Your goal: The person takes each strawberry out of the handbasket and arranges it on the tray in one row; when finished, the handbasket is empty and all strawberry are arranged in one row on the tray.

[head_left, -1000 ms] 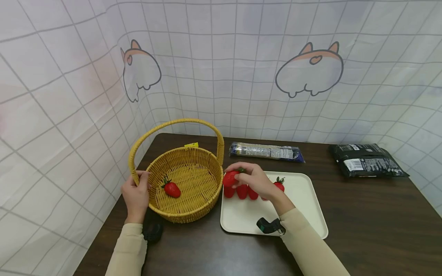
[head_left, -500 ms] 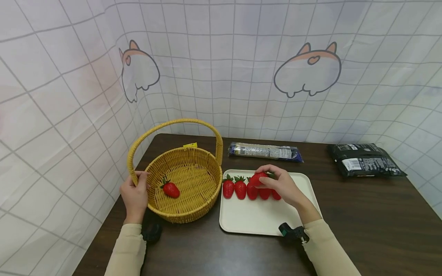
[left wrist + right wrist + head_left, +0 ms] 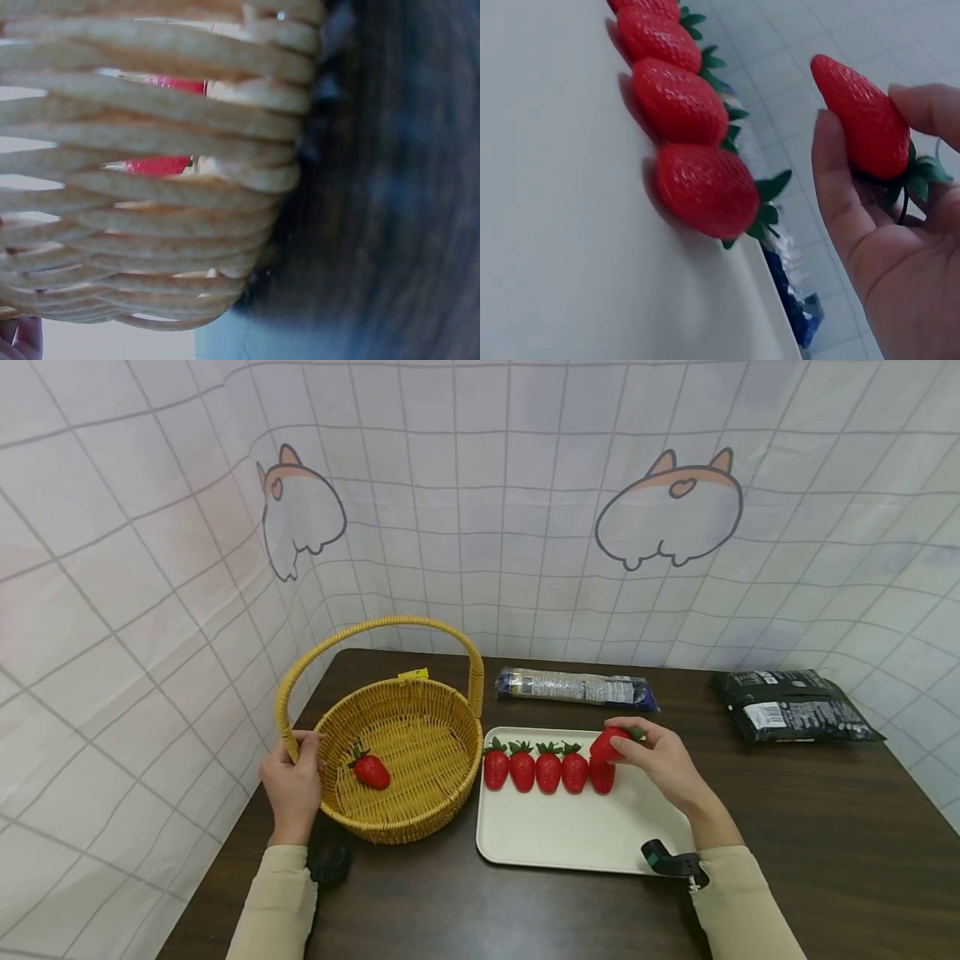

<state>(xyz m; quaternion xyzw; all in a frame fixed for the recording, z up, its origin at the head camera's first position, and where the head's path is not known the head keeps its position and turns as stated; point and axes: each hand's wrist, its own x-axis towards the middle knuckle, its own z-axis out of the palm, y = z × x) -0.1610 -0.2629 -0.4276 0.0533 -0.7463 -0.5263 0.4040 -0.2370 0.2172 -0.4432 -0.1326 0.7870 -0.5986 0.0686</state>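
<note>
My right hand (image 3: 663,768) pinches a strawberry (image 3: 866,120) between thumb and fingers, above the right end of a row on the white tray (image 3: 555,843). Several strawberries stand side by side in that row, green leaves toward the back; the rightmost strawberry (image 3: 602,775) is partly hidden by the held one. To the left stands a yellow wicker basket (image 3: 401,835) with one strawberry (image 3: 371,771) lying inside. My left hand (image 3: 292,789) grips the basket's left rim by the foot of its handle. Woven strands (image 3: 150,187) fill most of the left wrist view, with red showing through gaps.
Behind the tray lies a long clear-and-blue packet (image 3: 576,688). A black bag (image 3: 798,707) with a white label is at the back right of the dark table (image 3: 825,843). A white grid-patterned cloth (image 3: 480,527) hangs behind the table. The basket's tall handle (image 3: 397,622) arches over it.
Holding the strawberry, my right hand has moved right, from beside the basket along the row to its right end, uncovering the other strawberries. My left hand and the basket look unmoved.
</note>
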